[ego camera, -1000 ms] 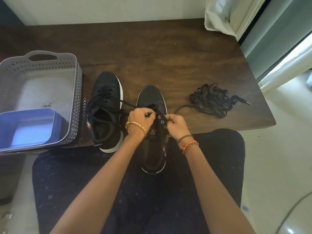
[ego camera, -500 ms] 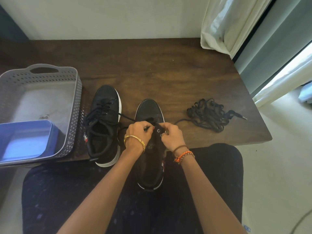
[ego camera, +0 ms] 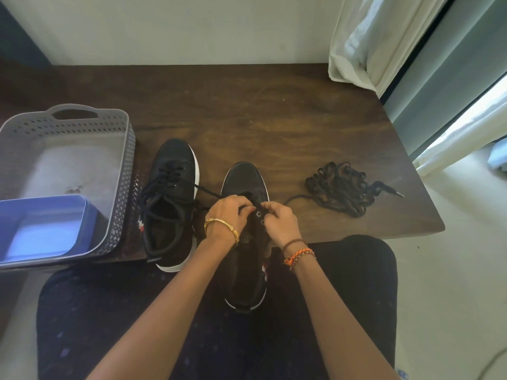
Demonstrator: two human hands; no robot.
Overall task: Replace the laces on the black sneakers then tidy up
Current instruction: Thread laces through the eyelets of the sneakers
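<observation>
Two black sneakers with white soles lie on the dark wooden table point(ego camera: 274, 111). The left sneaker point(ego camera: 171, 204) is laced and one lace end trails right. The right sneaker point(ego camera: 244, 242) hangs half over the table's near edge onto my lap. My left hand point(ego camera: 229, 215) and my right hand point(ego camera: 279, 219) meet over its eyelets. Both pinch a black lace at the top eyelet row; the fingertips hide the lace end. A loose heap of black laces point(ego camera: 343, 187) lies on the table to the right, one strand running toward the right sneaker.
A grey perforated basket point(ego camera: 124, 171) stands at the table's left edge, with a blue box point(ego camera: 46, 223) inside its near end. A white curtain point(ego camera: 384, 37) hangs over the far right corner. The table's right edge drops to the floor.
The view has tilted up, so the table sits lower in the frame. My hands have closed together over the right sneaker's eyelets. The shoes and lace heap have not moved.
</observation>
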